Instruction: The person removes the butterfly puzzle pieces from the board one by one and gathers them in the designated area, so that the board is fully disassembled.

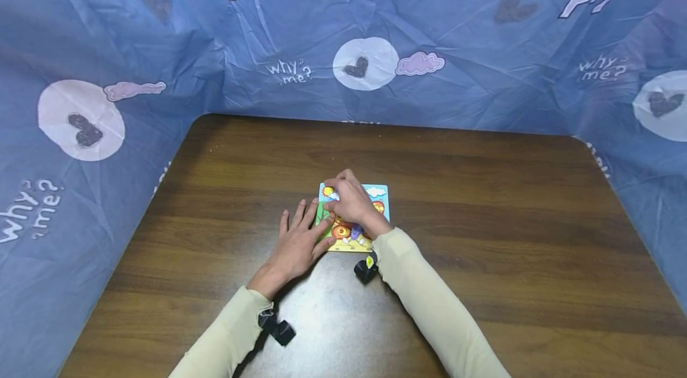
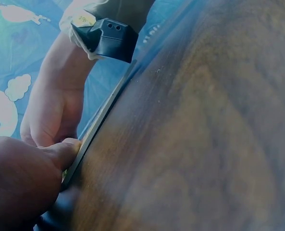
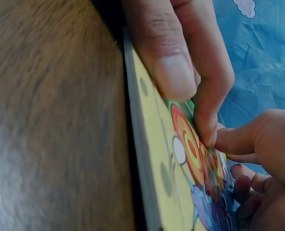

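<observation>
1. Flat, colourful cartoon-printed puzzle board point(image 1: 370, 211) lying near the middle of the dark brown wooden table point(image 1: 483, 235), a little toward the near side.
2. Left hand point(image 1: 297, 241) spread flat with straight fingers, palm on the table at the board's left edge, thumb and forefinger touching that edge; nothing gripped.
3. Seen from the right wrist view, left fingertips point(image 3: 180, 62) pressing on the board's yellow and green near-left corner point(image 3: 180, 183).
4. Right hand point(image 1: 351, 199) resting on top of the board's far-left part, fingers curled downward onto the printed surface; whether a piece is pinched beneath cannot be told.
5. Pale cream sleeves point(image 1: 429, 300) covering both forearms, a small black wrist camera point(image 1: 366, 267) strapped under the right one, another point(image 1: 276, 327) under the left.
6. Blue cartoon-printed plastic sheet point(image 1: 376, 38) draped behind the table on the far, left and right sides.
</observation>
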The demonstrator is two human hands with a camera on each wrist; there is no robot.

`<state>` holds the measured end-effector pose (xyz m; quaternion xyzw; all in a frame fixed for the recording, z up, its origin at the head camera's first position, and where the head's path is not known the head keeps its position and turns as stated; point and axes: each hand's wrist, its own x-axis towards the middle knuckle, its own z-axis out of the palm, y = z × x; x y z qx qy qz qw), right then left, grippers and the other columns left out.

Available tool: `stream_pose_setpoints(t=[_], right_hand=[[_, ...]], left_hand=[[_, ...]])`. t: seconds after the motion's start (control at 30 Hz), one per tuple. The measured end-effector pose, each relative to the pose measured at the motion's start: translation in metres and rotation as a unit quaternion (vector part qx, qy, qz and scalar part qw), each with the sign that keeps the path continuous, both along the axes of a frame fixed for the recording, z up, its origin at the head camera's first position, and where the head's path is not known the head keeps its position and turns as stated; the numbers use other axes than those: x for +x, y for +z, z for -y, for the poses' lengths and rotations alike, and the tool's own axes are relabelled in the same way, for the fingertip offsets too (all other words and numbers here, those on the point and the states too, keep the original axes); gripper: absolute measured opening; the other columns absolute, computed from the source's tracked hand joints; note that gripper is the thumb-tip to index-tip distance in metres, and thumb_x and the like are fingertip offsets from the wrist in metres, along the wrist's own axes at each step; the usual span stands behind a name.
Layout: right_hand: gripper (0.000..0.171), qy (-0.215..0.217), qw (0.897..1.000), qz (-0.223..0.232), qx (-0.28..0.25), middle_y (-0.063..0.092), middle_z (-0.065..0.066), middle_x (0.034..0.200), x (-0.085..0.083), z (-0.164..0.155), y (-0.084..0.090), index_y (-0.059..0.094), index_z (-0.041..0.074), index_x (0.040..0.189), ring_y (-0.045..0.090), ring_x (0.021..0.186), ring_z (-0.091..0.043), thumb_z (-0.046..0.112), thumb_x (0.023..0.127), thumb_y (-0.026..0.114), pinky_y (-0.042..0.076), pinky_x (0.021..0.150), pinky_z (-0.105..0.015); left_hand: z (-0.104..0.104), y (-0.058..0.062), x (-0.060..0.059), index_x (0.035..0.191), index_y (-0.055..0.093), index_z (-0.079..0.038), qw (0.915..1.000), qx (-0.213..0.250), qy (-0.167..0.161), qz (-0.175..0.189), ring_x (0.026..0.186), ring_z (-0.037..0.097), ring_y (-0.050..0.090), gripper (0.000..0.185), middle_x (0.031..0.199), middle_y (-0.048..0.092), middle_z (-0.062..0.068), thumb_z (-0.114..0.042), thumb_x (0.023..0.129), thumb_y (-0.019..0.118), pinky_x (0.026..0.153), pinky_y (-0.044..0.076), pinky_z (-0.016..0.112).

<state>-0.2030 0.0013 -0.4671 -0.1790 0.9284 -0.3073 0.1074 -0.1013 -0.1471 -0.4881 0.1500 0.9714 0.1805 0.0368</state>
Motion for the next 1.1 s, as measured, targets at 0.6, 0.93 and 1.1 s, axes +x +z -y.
stream_pose_setpoints(t=[0.6, 0.93, 1.1], right_hand=[[0.057, 0.006, 1.000, 0.003, -0.009, 0.056, -0.014, 0.131, -0.004, -0.004, -0.002, 0.058, 0.012, 0.132, 0.059, 0.116, -0.031, 0.025, 0.081, 0.082, 0.050, 0.100, -0.044], [0.063, -0.002, 0.999, 0.006, -0.045, 0.057, -0.014, 0.126, -0.005, -0.011, -0.005, 0.059, 0.008, 0.129, 0.058, 0.112, -0.028, 0.024, 0.074, 0.086, 0.049, 0.101, -0.042], [0.060, -0.014, 0.998, 0.006, -0.062, 0.059, -0.014, 0.124, -0.005, -0.011, -0.005, 0.059, 0.007, 0.125, 0.057, 0.114, -0.029, 0.021, 0.073, 0.087, 0.048, 0.104, -0.042]], left_hand=[[0.000, 0.001, 0.000, 0.149, 0.049, -0.025, 1.0000, 0.000, 0.002, 0.002, 0.155, 0.044, 0.015, 0.052, 0.167, 0.021, 0.018, -0.048, 0.103, 0.047, 0.120, 0.010, 0.073], [0.000, 0.000, 0.000, 0.147, 0.051, -0.023, 1.0000, -0.004, -0.003, -0.007, 0.155, 0.045, 0.017, 0.050, 0.166, 0.023, 0.020, -0.047, 0.103, 0.048, 0.119, 0.013, 0.073], [0.001, 0.000, 0.001, 0.149, 0.049, -0.023, 1.0000, 0.002, -0.001, -0.004, 0.155, 0.045, 0.016, 0.052, 0.166, 0.022, 0.020, -0.047, 0.102, 0.048, 0.119, 0.011, 0.073]])
